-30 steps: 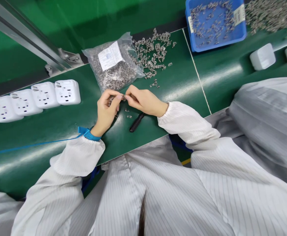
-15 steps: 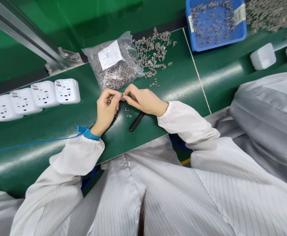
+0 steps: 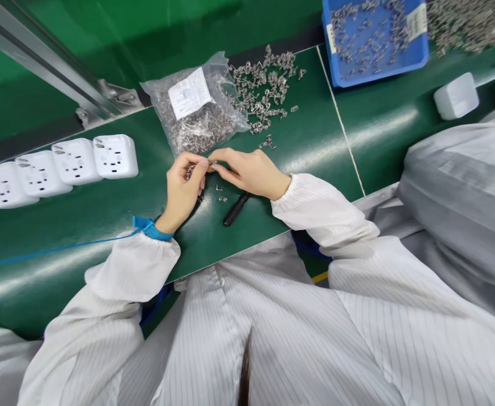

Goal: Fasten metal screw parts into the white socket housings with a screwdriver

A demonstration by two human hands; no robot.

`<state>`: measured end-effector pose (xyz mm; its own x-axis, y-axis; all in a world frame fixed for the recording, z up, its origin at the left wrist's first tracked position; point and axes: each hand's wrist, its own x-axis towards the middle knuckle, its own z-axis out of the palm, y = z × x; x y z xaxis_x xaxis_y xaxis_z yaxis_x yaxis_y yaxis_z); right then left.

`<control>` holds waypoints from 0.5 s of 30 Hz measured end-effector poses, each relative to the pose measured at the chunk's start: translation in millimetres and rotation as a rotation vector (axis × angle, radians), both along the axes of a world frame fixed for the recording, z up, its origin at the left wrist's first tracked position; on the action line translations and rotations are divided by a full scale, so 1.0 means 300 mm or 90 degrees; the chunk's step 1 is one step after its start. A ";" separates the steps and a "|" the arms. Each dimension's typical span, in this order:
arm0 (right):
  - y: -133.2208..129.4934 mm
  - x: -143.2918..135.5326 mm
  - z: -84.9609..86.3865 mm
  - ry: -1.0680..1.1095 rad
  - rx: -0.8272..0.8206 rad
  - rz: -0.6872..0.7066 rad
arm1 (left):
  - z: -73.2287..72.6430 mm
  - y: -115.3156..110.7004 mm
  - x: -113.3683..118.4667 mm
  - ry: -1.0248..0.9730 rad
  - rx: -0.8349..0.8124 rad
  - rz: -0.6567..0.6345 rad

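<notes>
My left hand (image 3: 183, 189) is closed, with small metal clips (image 3: 191, 171) showing in its curled fingers. Its thumb and forefinger meet my right hand (image 3: 249, 172) at a small shiny metal piece (image 3: 212, 164), which the right fingertips pinch too. The fingers hide most of that piece. Below the hands, a few loose metal clips (image 3: 222, 198) lie on the green bench, beside a screwdriver with a black handle (image 3: 235, 210). Just beyond the hands rests a clear plastic bag (image 3: 196, 127) full of small metal parts, with a white label on it.
Scattered metal clips (image 3: 268, 84) lie right of the bag. Several white socket adapters (image 3: 115, 157) stand in a row at left. At far right are a blue tray (image 3: 372, 51) of parts, a metal heap (image 3: 476, 25), a white block (image 3: 456, 97) and another person's grey sleeve (image 3: 463, 197).
My right fingers have shifted slightly to the left and closed further over the small metal piece. The left hand has hardly moved.
</notes>
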<state>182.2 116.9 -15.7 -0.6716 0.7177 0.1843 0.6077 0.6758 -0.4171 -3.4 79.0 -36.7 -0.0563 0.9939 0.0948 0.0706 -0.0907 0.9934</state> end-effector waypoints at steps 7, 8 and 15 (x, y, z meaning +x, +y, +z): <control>-0.006 -0.012 0.007 -0.061 0.004 -0.015 | -0.002 -0.001 0.001 0.019 -0.008 0.002; -0.007 -0.014 0.010 -0.070 -0.013 -0.031 | -0.003 -0.001 0.000 0.017 -0.007 -0.001; -0.003 -0.007 0.015 0.201 -0.199 -0.078 | -0.013 -0.001 -0.002 0.006 -0.006 0.011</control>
